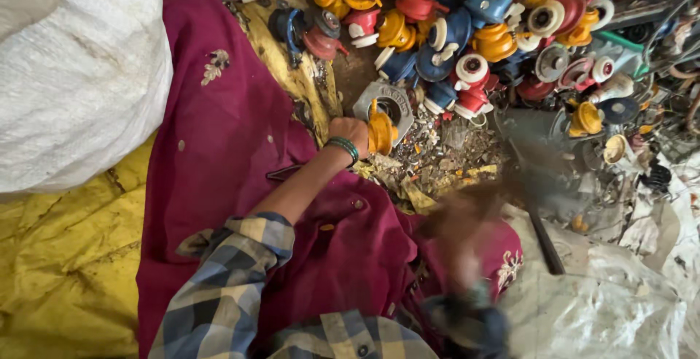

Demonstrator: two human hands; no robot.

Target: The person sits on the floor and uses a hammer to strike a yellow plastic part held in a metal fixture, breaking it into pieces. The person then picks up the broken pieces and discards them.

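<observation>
Cluttered scrap floor: left hand grips yellow spool beside coloured spools.

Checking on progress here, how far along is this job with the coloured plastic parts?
Done: broken scraps litter the ground. In hand: the left hand holds a yellow part on a metal block; the right hand is blurred. Left: a large pile of coloured parts.

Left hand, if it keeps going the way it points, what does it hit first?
Probably the grey metal ring: the left hand presses a yellow spool right against it. Beyond lies the pile of coloured spools. Depth is unclear.
</observation>
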